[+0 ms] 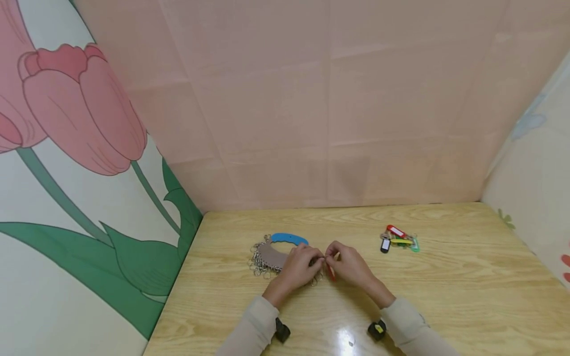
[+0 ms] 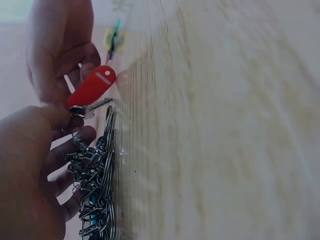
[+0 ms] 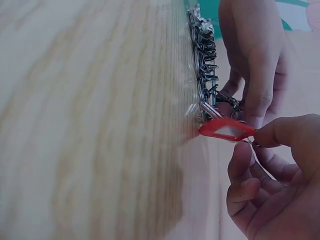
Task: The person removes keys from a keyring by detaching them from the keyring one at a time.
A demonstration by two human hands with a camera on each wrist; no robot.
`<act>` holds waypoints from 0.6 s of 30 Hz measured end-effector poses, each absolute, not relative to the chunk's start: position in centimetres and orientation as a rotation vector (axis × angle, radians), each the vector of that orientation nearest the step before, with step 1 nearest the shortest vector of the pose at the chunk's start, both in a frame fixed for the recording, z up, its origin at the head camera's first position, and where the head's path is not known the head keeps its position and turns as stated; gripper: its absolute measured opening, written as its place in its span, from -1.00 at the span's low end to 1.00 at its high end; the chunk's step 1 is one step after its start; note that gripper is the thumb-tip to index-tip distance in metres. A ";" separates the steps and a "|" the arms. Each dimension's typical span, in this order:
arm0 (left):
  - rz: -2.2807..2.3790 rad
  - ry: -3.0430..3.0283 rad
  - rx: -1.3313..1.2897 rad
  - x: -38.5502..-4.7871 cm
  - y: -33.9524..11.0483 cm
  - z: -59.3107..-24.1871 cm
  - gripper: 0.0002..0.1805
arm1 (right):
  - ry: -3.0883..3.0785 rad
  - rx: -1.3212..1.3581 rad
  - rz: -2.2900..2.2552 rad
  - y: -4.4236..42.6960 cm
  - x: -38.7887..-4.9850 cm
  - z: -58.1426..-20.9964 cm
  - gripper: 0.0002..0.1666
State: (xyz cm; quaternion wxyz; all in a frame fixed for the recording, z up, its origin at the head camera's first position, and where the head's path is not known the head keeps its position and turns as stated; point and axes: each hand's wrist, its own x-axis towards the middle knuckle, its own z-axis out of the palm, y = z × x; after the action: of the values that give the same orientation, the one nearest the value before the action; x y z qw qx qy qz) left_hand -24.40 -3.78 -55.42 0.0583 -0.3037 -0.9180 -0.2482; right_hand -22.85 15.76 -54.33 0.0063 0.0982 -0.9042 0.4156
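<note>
A curved holder with a blue grip part (image 1: 288, 238) and a brown band (image 1: 270, 255) lies on the table, many metal clasps (image 2: 97, 195) hanging along its outer edge. My left hand (image 1: 297, 266) is at the holder's right end, pinching one small metal clasp between thumb and finger. Close beside it, my right hand (image 1: 349, 265) pinches the ring of a red key tag (image 3: 227, 129). The tag hangs just under the fingertips, its white label window facing the right wrist view. Fingers hide where ring and clasp meet, so I cannot tell if they are joined.
To the right on the wooden table (image 1: 467, 277) lies a small pile of key tags: red (image 1: 396, 231), black (image 1: 385, 245), yellow (image 1: 401, 242) and green (image 1: 415, 244). A pink-covered wall (image 1: 329, 99) stands behind the table, with a tulip-patterned panel (image 1: 84, 109) on the left.
</note>
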 end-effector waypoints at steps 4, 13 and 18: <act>-0.767 -2.771 -0.917 -24.4 -3.8 -55.4 -0.84 | -2.826 0.332 1.295 15.8 -23.0 -54.5 -0.95; -0.734 -2.764 -0.917 -24.5 -3.7 -55.5 -0.87 | -2.773 0.470 1.254 15.7 -23.1 -54.6 -0.88; -0.725 -2.776 -0.913 -24.5 -3.7 -55.6 -0.87 | -2.793 0.428 1.279 15.8 -23.0 -54.7 -0.92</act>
State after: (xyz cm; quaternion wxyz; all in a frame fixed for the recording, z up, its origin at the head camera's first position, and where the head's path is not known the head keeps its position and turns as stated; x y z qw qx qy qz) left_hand -24.51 -3.72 -55.57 0.0652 -0.3026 -0.9201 -0.2401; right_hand -23.00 15.81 -54.67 0.0200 0.1379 -0.9004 0.4122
